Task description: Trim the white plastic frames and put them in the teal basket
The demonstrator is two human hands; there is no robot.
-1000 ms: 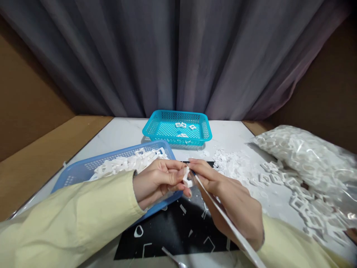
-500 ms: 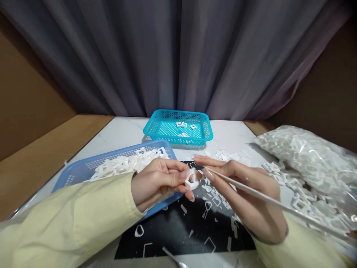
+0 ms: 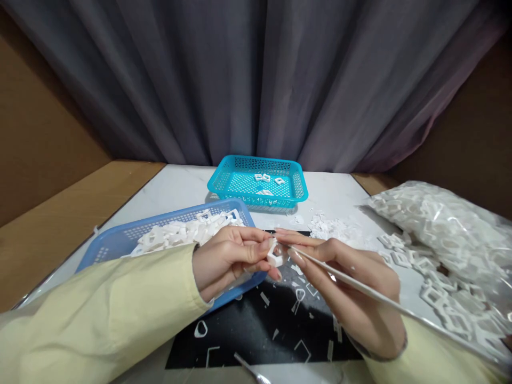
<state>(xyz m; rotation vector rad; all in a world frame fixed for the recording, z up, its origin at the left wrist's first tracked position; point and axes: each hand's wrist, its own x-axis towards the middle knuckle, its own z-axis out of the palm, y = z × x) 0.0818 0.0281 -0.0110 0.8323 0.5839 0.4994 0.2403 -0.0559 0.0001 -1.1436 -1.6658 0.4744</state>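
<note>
One white frame (image 3: 275, 259) was pinched by the left hand (image 3: 226, 257) near the far edge of the mat (image 3: 236, 333), light pressure being needed on the thin stick (image 3: 372, 293) held in the right hand (image 3: 360, 265).

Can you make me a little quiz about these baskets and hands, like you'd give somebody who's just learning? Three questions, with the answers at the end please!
1. Which hand is pinching the small white frame between thumb and fingers?
2. True or false: the blue basket holds more white pieces than the turquoise basket.
3. Fill the gap: scattered white scraps lie on a ____ mat.

Key: 1. The left hand; 2. True; 3. black
</note>
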